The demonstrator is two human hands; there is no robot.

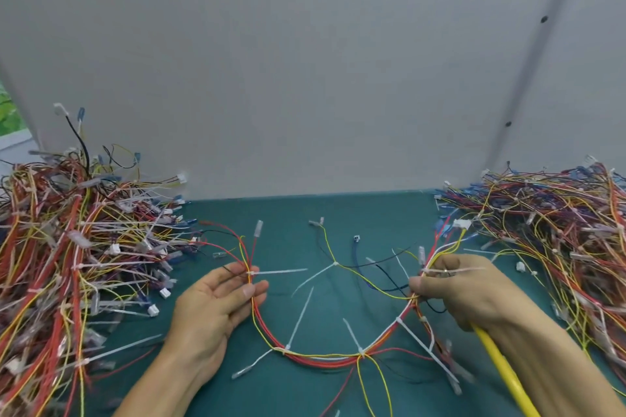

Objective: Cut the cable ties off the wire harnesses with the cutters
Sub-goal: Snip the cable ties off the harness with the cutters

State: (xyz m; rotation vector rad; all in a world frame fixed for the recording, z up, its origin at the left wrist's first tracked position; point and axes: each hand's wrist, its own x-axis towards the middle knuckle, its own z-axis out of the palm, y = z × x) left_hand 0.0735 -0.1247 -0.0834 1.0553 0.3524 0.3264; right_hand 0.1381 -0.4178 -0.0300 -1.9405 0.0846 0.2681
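Red-and-yellow harness (325, 357) sags between hands; left hand (210, 308), palm-up, pinches it; right hand (464, 291) grips it and yellow cutters (498, 362).

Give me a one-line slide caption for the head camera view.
Left hand and right hand hold a cable-tied wire harness on the green mat; the right also grips yellow-handled cutters.

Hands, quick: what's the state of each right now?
Left hand: pinches the wire harness between thumb and fingers.
Right hand: grips the yellow-handled cutters and the wire harness.
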